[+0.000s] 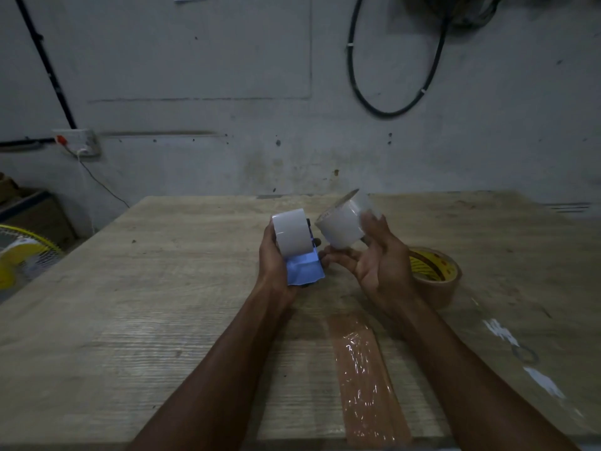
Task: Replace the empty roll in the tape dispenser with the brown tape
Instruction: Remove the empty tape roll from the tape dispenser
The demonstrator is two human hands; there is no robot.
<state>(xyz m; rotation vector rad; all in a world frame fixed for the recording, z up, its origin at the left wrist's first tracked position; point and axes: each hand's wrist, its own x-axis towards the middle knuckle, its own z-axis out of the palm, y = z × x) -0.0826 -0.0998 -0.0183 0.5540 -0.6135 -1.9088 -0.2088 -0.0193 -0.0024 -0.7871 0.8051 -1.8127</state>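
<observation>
My left hand (276,265) grips the tape dispenser (304,270) by its blue body, above the middle of the wooden table (146,288). A pale round drum (291,234) sits on top of the dispenser. Just to its right, apart from the dispenser, my right hand (377,265) holds the empty roll (341,224), a pale cylinder tilted with its open end up and to the left. The brown tape (435,271) lies flat on the table behind my right wrist, partly hidden by it, and neither hand touches it.
A strip of brown tape (364,369) is stuck along the table near its front edge. White marks (507,336) show on the right side. A yellow fan (19,255) stands off the table's left edge. The wall is close behind, with a socket (76,141) and a hanging black cable (390,92).
</observation>
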